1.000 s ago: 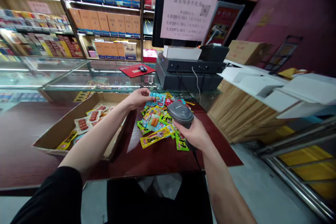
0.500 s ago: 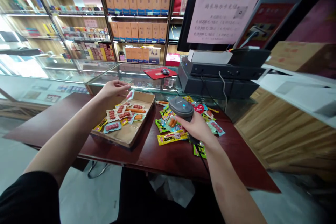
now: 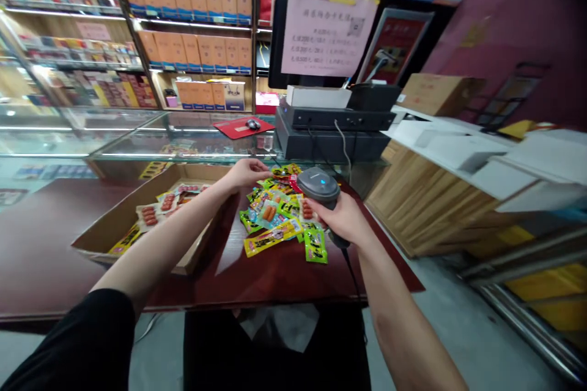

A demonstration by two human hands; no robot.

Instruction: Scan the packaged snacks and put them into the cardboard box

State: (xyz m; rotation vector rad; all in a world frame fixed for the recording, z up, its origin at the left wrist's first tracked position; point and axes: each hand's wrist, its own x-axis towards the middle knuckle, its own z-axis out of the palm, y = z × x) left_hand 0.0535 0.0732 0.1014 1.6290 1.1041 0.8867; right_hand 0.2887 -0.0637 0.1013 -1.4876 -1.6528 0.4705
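My right hand [image 3: 345, 218] is wrapped round the handle of a dark grey barcode scanner [image 3: 318, 184], held above a pile of colourful snack packets [image 3: 274, 237]. At the pile's back left edge is my left hand [image 3: 248, 174], its fingers bent and close together by the packets; whether anything is between the fingertips is too small to tell. My left forearm crosses over a shallow cardboard box [image 3: 92, 237], which holds small packs of sausages [image 3: 149, 215] and a few yellow packets.
Behind the table [image 3: 257, 284] stand a glass counter with a red mouse pad [image 3: 236, 128], a monitor with a pink sign [image 3: 321, 36] and a black cash drawer [image 3: 330, 142]. The scanner's cable hangs over the front edge. A wooden cabinet [image 3: 403, 195] is at the right.
The view has turned right. My left hand has moved from above the box to the packet pile, and the sausage pack it held no longer shows in it. My right hand still holds the scanner.
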